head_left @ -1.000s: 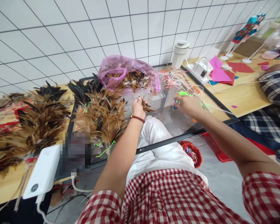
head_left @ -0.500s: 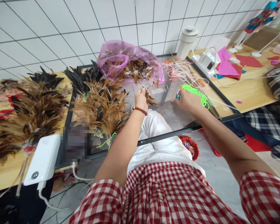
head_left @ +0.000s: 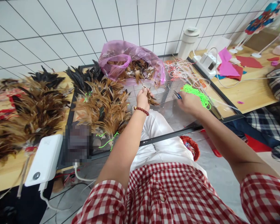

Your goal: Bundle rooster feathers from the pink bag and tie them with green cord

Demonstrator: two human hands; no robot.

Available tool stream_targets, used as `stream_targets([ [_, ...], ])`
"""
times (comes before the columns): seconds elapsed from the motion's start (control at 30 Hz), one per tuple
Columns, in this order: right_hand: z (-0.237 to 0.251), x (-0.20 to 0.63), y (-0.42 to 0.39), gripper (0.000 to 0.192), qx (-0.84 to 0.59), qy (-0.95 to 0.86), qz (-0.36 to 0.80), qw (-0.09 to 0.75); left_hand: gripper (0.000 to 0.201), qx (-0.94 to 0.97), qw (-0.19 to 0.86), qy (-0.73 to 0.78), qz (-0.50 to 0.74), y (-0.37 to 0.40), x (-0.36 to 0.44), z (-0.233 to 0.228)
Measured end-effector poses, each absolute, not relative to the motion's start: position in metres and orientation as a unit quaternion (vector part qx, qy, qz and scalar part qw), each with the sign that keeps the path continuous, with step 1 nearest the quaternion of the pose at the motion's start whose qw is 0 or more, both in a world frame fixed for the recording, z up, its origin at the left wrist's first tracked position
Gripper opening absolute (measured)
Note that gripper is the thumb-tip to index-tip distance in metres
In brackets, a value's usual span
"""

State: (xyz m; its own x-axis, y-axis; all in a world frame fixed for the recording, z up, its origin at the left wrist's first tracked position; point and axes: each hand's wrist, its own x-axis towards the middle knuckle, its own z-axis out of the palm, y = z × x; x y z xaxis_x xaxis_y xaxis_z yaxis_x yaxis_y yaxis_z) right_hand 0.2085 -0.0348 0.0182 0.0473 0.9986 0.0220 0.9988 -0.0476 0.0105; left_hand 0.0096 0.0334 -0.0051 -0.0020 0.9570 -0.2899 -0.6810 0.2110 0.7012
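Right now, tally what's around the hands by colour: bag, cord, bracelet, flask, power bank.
Pink: 1, bag
Green: 1, cord bundle
Red: 1, bracelet
White: 2, flask, power bank
Total: 5
Left hand pinches feathers; right hand rests at the cord.

Feathers [head_left: 105, 107] by my left hand [head_left: 142, 99]: brown, some black. Cord [head_left: 197, 93] at my right hand [head_left: 189, 102]: neon green. Bag [head_left: 128, 56]: translucent pink. My shirt [head_left: 168, 193]: red-white check. Bracelet [head_left: 142, 109]: dark red beads.
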Motion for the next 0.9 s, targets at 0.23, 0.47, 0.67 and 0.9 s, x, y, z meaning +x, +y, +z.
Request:
stream_targets([
  [0.23, 0.022, 0.2, -0.024, 0.044, -0.647, -0.744, -0.125, 0.109, 0.029, 0.241, 0.638, 0.421, 0.598, 0.03, 0.016, -0.005],
  [0.47, 0.018, 0.227, -0.029, 0.029, -0.627, -0.753, -0.16, 0.116, 0.028, 0.291, 0.614, 0.443, 0.585, 0.029, 0.019, -0.009],
  [0.67, 0.042, 0.253, -0.054, 0.022, -0.665, -0.695, -0.14, 0.236, 0.027, 0.292, 0.62, 0.436, 0.584, 0.03, 0.018, -0.009],
  [0.9, 0.048, 0.224, -0.051, 0.036, -0.697, -0.673, 0.025, 0.246, 0.027, 0.254, 0.636, 0.416, 0.598, 0.032, 0.018, -0.009],
])
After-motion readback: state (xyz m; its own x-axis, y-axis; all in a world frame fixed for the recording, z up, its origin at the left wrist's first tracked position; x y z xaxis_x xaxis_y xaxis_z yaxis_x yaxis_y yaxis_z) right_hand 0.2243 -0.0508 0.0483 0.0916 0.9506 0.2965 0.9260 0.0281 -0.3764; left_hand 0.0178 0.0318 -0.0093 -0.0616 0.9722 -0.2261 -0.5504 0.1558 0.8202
